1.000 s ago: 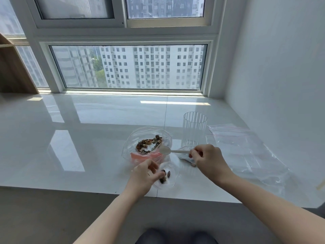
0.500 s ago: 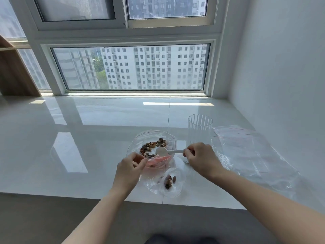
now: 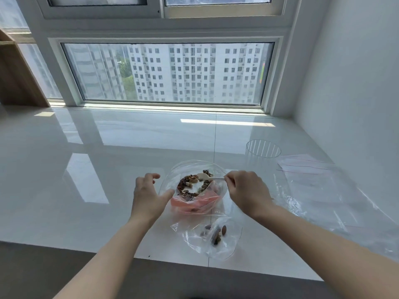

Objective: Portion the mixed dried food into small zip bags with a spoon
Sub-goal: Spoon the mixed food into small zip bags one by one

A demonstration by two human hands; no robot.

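Note:
A clear plastic bowl with a pink base holds mixed dried food on the white sill. My right hand pinches the handle of a white plastic spoon, whose bowl lies in the food. My left hand is spread, its thumb against the bowl's left rim and its fingers loosely curled above the sill. A small zip bag with a few nuts inside lies in front of the bowl, near the sill's front edge.
A ribbed clear cup stands right of the bowl. Flat clear zip bags with red seal lines lie further right, beside the white wall. The window runs along the back. A wooden shelf stands at far left.
My left hand let go of the small zip bag and moved up to the bowl's left rim. The bag now lies on the sill. The spoon reached further into the food.

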